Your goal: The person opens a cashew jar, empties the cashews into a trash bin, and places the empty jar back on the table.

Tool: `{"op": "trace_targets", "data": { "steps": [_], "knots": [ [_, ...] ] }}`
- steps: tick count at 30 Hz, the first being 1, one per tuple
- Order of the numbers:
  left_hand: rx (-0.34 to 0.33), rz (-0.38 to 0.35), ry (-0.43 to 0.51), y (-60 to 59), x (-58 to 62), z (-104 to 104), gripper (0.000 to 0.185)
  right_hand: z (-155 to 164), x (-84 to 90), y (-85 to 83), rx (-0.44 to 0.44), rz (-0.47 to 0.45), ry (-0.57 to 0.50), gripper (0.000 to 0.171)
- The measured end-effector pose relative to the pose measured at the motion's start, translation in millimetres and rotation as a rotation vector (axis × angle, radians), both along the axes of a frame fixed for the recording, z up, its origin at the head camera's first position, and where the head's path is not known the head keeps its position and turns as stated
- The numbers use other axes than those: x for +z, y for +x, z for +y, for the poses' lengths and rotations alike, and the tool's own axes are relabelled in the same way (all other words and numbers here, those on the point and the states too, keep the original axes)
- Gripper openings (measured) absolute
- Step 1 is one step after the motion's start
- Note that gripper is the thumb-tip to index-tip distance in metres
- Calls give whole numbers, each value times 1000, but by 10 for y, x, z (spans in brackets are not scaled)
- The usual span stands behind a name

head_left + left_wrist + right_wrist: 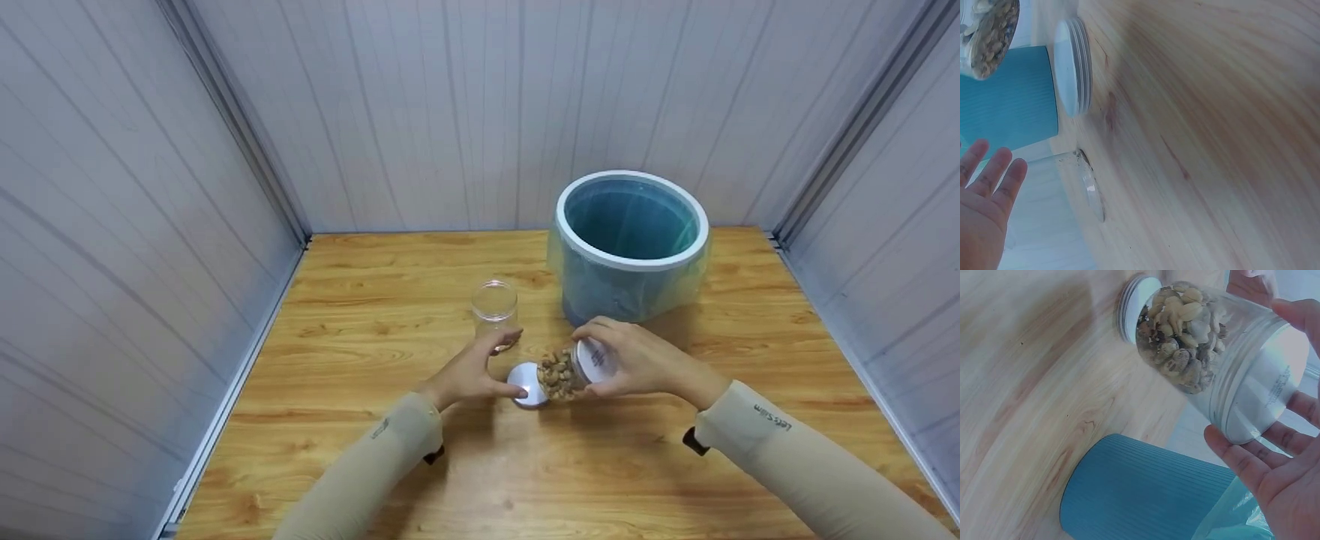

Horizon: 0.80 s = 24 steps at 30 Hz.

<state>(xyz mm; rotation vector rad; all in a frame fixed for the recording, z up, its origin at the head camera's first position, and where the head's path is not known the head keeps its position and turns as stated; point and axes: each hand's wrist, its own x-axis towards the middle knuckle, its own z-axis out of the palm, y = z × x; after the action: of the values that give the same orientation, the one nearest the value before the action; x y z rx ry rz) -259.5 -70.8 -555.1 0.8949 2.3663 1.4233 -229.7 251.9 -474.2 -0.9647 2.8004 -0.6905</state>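
My right hand (pixel 592 360) (pixel 1258 377) grips a clear jar of nuts (pixel 566 371) (pixel 1207 354), tilted just above the table. The nuts sit at its lower left end; the end in my palm is white with print. A round silver lid (pixel 529 384) (pixel 1072 64) (pixel 1131 306) lies flat on the wood right beside the jar. An empty clear jar (pixel 495 307) (pixel 1067 197) stands upright behind it. My left hand (pixel 514 364) (pixel 988 191) holds nothing, fingers straight, thumb by the lid and forefinger near the empty jar.
A blue round bin (pixel 630 240) (pixel 1010 95) (pixel 1145 495) with a white rim and a plastic liner stands at the back right of the wooden table (pixel 375 450). Grey panel walls (pixel 112 262) close in the left, back and right sides.
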Motion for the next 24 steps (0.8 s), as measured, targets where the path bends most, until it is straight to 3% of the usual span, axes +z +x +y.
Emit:
{"op": "trace_targets", "data": {
  "steps": [9,24],
  "knots": [
    [-3,11,-35,24,37,63,105,-17,-72,-34,57,62,-98,72],
    [-23,23,-46,19,73,129,107,-76,-149,-70,78,86,-176,71]
  ]
}}
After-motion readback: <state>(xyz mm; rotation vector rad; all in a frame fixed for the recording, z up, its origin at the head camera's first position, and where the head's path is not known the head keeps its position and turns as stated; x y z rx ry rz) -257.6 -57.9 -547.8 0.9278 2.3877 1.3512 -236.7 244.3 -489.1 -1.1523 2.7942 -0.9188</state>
